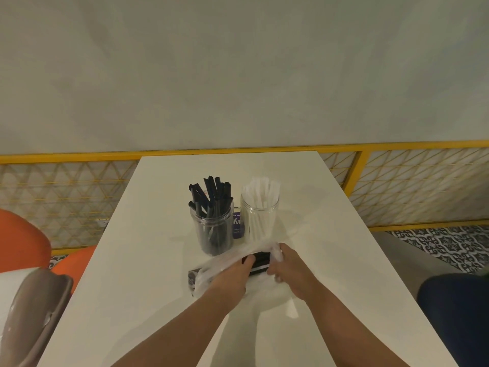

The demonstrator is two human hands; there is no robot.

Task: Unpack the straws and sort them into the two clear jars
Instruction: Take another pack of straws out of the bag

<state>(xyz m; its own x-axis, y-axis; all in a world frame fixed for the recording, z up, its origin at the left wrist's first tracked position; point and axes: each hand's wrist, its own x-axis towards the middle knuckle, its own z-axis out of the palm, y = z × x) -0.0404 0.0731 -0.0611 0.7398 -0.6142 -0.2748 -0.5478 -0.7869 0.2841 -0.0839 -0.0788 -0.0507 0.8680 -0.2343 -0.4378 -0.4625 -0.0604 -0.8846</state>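
A long white rectangular table (158, 260) is backed by a plain grey-green wall (238, 75), a yellow-framed lattice railing (397, 186), and orange seats (21, 239).

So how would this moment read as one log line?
step: unpacking | left hand, right hand: gripping plastic bag | black straws: inside

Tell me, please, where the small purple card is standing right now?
In the head view, the purple card stands mid-table, tucked in the gap between the jar of black straws and the jar of white straws, partly hidden behind them.
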